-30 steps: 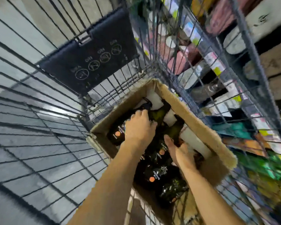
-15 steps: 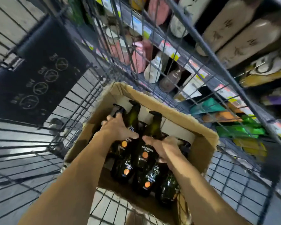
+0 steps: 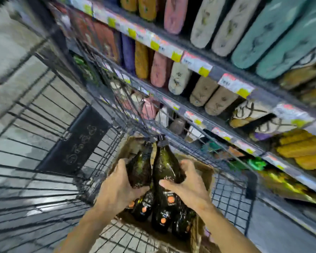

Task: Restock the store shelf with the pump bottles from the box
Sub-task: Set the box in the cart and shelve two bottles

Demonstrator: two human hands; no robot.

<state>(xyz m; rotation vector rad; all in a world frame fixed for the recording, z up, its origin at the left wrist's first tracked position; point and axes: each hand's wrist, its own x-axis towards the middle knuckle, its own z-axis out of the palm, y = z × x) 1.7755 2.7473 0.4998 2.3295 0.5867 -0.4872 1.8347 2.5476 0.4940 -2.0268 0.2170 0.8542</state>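
Note:
Several dark green pump bottles [image 3: 162, 167] with orange dots on their labels are bunched together above the cardboard box [image 3: 206, 172] in the wire cart. My left hand [image 3: 117, 187] wraps the left side of the bunch and my right hand [image 3: 188, 183] wraps the right side. The bottles stand nearly upright with their black pump heads pointing at the shelf [image 3: 195, 110]. Their lower ends hang below my hands, hiding most of the box's inside.
The wire cart [image 3: 49, 143] surrounds the box, with a black folding flap [image 3: 75, 141] at its far end. To the right, store shelves hold rolled towels [image 3: 179, 79] and price tags. A lower shelf shows a few pump bottles [image 3: 148, 108] behind the cart's mesh.
Both hands have lifted the bunch of bottles up out of the box. My view has swung up and right, toward the shelves.

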